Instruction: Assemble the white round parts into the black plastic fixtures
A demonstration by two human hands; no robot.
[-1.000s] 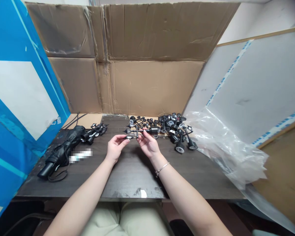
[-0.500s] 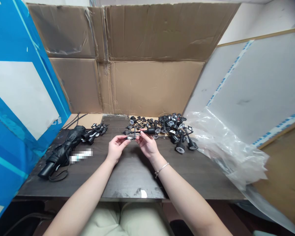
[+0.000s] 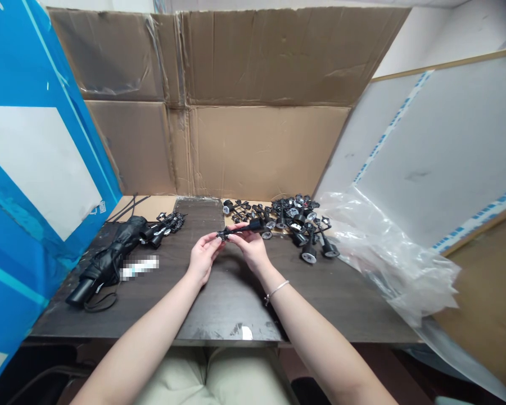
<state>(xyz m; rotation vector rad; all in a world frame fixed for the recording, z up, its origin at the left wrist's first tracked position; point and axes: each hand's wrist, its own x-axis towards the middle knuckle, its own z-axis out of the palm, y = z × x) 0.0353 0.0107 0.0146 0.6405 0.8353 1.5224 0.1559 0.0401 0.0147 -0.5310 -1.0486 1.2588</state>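
Closer together than before, the bare left hand pinches the narrow end of a thin black plastic stalk with a cylindrical head, fingertips nearly meeting; the bare right hand curls around it alongside, apparently concentrating work there, above a dark wood-grain table. Beyond: heaped black stalked parts.

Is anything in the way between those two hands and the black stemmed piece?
Nothing visible. The left hand and right hand both hold the black stemmed piece directly; the pile of black parts lies farther back and to the right, not between.
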